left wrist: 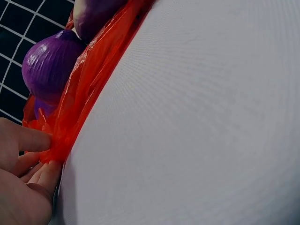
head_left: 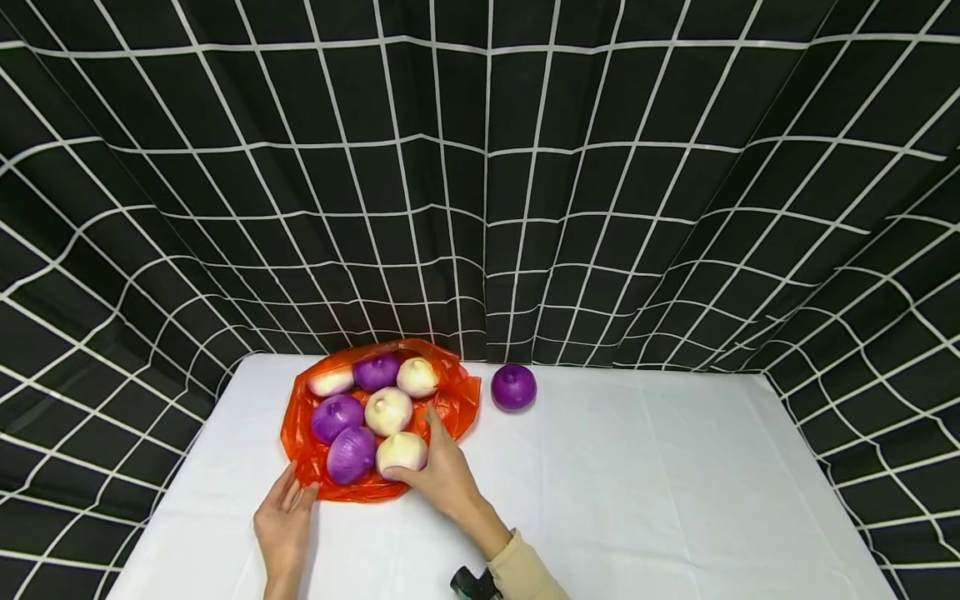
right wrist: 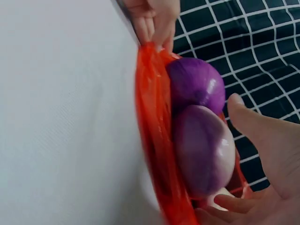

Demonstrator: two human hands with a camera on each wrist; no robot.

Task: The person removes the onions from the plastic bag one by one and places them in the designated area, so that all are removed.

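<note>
A red plastic bag (head_left: 300, 437) lies spread at the table's left, its rim rolled around several purple onions (head_left: 351, 455) and several pale bulbs (head_left: 388, 411). My left hand (head_left: 285, 517) pinches the bag's front left edge between thumb and fingers, bunching the film in the left wrist view. At the bag's front right, my right hand (head_left: 444, 471) spreads thumb and fingers around a pale bulb (head_left: 401, 452). This bulb (right wrist: 204, 150) shows purplish sides in the right wrist view; the thumb stands apart from it, and the fingertips are low beside it.
A single purple onion (head_left: 513, 387) sits outside the bag, just to its right near the back edge. White cloth covers the table (head_left: 660, 483). A black curtain with white grid lines (head_left: 570, 183) encloses the back and sides.
</note>
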